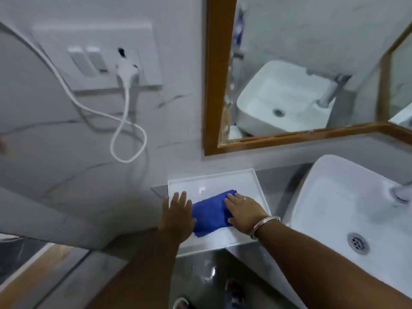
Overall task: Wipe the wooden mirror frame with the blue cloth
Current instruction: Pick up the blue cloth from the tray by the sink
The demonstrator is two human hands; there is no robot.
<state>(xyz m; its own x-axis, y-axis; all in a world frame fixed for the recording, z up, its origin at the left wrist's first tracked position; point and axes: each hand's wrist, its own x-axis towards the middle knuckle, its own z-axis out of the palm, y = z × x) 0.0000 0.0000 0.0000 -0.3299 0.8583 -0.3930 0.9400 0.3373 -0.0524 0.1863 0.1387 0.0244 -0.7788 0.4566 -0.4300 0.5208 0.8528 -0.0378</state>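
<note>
A folded blue cloth (208, 214) lies in a shallow white tray (214, 182) on the grey counter, left of the basin. My left hand (177, 216) lies flat on the cloth's left end, fingers spread. My right hand (244, 211) presses flat on its right end, with a ring on one finger and a metal bangle at the wrist. Neither hand grips the cloth. The wooden mirror frame (215, 74) hangs on the wall above the tray, its bottom rail running off to the right.
A white square basin (330, 204) with a drain and a chrome tap (401, 191) stands right of the tray. On the left wall is a switch plate (98, 56) with a white plug and a looping cord (124, 134). The floor and my feet show below.
</note>
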